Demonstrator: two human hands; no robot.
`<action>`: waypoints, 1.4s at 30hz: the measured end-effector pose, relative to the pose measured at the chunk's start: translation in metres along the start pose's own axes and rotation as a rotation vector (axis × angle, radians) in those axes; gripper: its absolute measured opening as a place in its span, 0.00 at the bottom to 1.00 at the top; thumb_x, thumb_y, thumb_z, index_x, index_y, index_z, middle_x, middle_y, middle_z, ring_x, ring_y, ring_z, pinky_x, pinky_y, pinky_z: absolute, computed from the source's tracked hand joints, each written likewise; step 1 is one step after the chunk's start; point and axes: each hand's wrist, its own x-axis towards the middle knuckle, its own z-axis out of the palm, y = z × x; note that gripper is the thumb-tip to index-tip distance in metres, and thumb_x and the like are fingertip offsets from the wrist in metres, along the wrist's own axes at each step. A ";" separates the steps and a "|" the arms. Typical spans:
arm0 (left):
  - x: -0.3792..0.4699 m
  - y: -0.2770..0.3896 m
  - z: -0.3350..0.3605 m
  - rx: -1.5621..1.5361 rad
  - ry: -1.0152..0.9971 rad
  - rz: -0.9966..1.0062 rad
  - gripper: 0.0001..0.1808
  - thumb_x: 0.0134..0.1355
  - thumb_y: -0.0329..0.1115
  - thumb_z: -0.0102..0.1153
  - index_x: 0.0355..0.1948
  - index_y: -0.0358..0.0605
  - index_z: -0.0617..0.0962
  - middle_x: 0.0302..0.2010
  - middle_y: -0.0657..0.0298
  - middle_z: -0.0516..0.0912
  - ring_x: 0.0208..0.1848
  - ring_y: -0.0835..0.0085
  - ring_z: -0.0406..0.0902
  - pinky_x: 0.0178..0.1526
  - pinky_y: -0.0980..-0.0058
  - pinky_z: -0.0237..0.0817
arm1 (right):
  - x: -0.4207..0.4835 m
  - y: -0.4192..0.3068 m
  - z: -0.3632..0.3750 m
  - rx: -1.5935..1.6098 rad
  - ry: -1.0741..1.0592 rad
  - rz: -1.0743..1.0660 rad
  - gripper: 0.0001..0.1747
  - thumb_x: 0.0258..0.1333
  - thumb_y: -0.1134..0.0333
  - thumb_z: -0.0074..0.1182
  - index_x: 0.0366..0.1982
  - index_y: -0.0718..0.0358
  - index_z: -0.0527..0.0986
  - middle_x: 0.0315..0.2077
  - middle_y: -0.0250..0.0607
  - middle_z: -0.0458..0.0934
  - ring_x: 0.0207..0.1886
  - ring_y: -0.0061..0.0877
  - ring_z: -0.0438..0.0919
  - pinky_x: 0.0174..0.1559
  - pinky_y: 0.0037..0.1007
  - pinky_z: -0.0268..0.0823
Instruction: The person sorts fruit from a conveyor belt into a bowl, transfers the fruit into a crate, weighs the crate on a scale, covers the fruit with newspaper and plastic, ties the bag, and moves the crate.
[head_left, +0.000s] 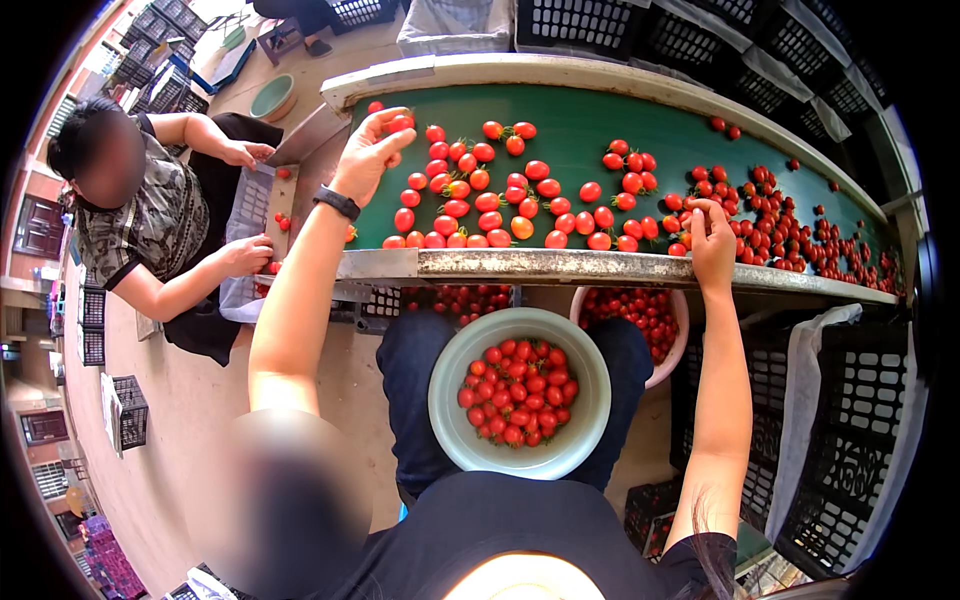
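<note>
Many small red tomatoes (487, 201) lie on a green conveyor belt (442, 101), crowded most thickly towards its right end. Over the belt's left end is my left hand (375, 146), its fingers around a cherry tomato (400, 123). My right hand (709, 232) reaches over the near rail, its fingertips close together beside several tomatoes; whether they hold one cannot be told. Between my knees rests a pale green plastic basin (446, 420), with a heap of red tomatoes (517, 390) inside it.
A pink basin (681, 330) and a black crate (373, 304), both with tomatoes, stand under the near metal rail (525, 262). At the left sits a co-worker (150, 195), hands at a lined crate (251, 195). Black crates (862, 390) stand at the right; others are beyond the belt.
</note>
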 end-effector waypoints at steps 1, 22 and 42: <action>-0.005 0.002 0.010 0.114 -0.023 0.053 0.18 0.59 0.29 0.59 0.51 0.44 0.72 0.36 0.69 0.76 0.28 0.89 0.67 0.33 0.89 0.62 | 0.000 0.002 -0.002 0.010 0.001 0.004 0.07 0.60 0.69 0.46 0.38 0.62 0.74 0.23 0.35 0.78 0.26 0.20 0.77 0.31 0.23 0.67; 0.055 -0.030 0.011 0.712 0.282 -0.190 0.27 0.56 0.53 0.57 0.47 0.43 0.73 0.36 0.62 0.78 0.25 0.80 0.72 0.26 0.79 0.64 | 0.011 0.044 -0.039 -0.024 -0.010 -0.009 0.08 0.61 0.70 0.45 0.39 0.62 0.74 0.24 0.38 0.79 0.28 0.22 0.78 0.32 0.24 0.68; -0.159 -0.013 0.238 0.607 -0.994 0.090 0.33 0.54 0.30 0.61 0.61 0.38 0.63 0.49 0.53 0.73 0.43 0.67 0.77 0.43 0.75 0.72 | 0.020 0.075 -0.075 -0.024 -0.036 -0.025 0.08 0.61 0.70 0.46 0.39 0.62 0.74 0.22 0.35 0.78 0.26 0.19 0.76 0.31 0.22 0.67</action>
